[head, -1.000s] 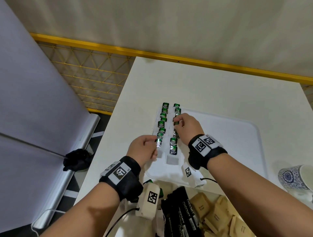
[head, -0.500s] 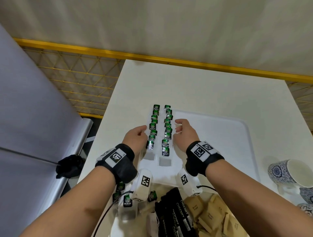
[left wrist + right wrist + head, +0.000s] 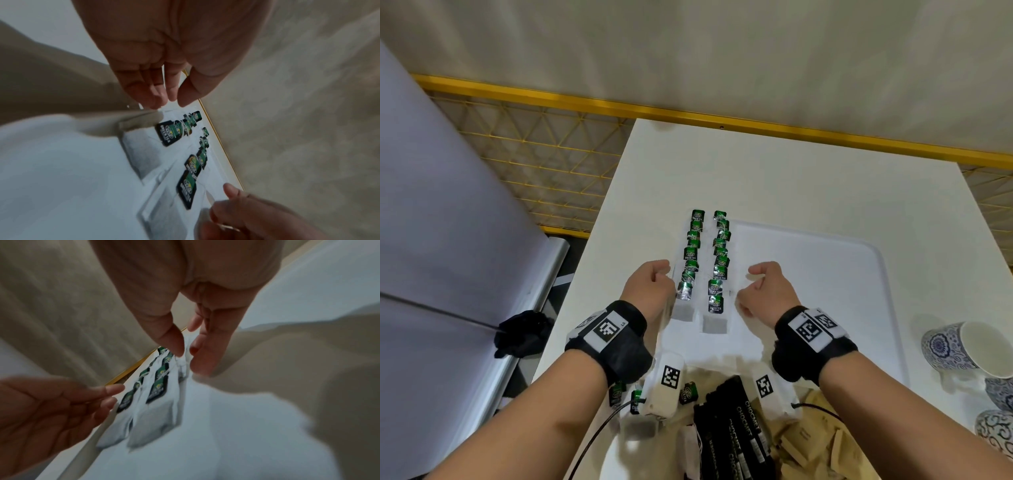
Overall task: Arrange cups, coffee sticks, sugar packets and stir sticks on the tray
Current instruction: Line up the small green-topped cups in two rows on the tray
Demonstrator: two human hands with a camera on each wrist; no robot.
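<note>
**Green tags in two rows, both hands empty beside them**

Green-and-white tea bags point(image 3: 703, 270) lie in two parallel rows along the left edge of the white tray point(image 3: 825, 291), long axis running from 6 toward 12 o'clock in the head view. The left hand point(image 3: 650, 291) sits at 9 o'clock of the rows, just beside the left row; the right hand point(image 3: 767, 294) sits at 3 o'clock, just beside the right row. Both have loosely curled fingers and hold nothing. At 6 o'clock of the tray lies the unsorted pile: black coffee sticks point(image 3: 736, 435), brown sugar packets point(image 3: 808, 445) and a few more tea bags. Blue patterned cups point(image 3: 959, 346) stand off the tray at 3 o'clock. No stir sticks can be made out.

In the left wrist view, the left hand's fingers point(image 3: 144, 91) hang relaxed with thumb and fingertips apart, over the near end of the rows point(image 3: 185, 146); nothing is pinched.

In the right wrist view, the right hand's thumb and fingers point(image 3: 201, 350) are slightly apart above the right row point(image 3: 158, 389), also empty; the picture is blurred.

My judgement: the rows look done, and the next pick lies behind both hands, toward 6 o'clock. The coffee sticks lie lengthwise like the rows, and the right hand seems marginally nearer them.
</note>
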